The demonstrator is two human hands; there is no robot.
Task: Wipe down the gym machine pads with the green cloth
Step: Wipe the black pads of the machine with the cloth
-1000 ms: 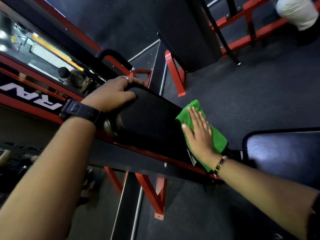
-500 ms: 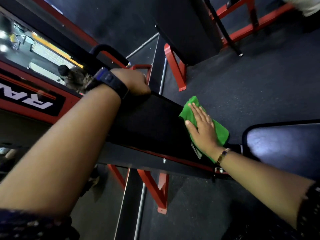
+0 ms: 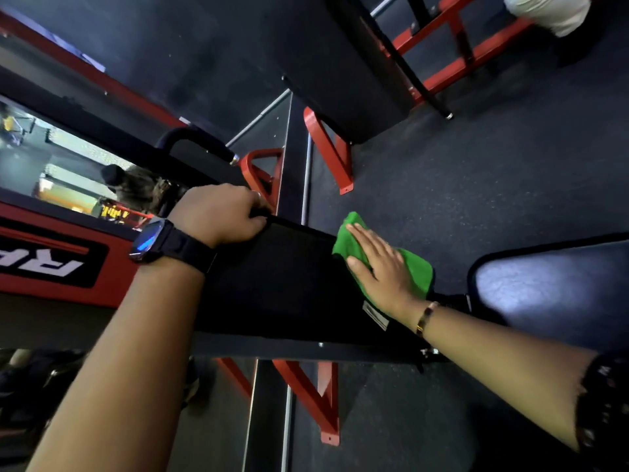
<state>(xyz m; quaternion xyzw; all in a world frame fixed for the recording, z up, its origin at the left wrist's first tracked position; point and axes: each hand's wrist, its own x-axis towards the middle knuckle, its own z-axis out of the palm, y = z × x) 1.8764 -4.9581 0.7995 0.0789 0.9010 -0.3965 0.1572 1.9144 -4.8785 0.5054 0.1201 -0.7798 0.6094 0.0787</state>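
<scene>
A long black pad (image 3: 289,277) of the gym machine runs across the middle of the view. The green cloth (image 3: 417,270) lies on the pad's right edge. My right hand (image 3: 381,267) presses flat on the cloth with straight fingers. My left hand (image 3: 221,212), with a dark watch on its wrist, grips the far top end of the pad with curled fingers. A second dark blue pad (image 3: 551,284) sits at the right.
Red machine frame legs (image 3: 326,148) stand on the dark rubber floor (image 3: 476,182). A mirror (image 3: 51,165) and a red panel with white letters (image 3: 51,260) are at the left. A black curved handle (image 3: 197,141) rises behind my left hand. Another person (image 3: 548,11) is at the top right.
My right hand and the cloth have stayed on the pad's right edge, shifting only slightly. My left hand has kept its grip on the pad's top end while the forearm swung across the view.
</scene>
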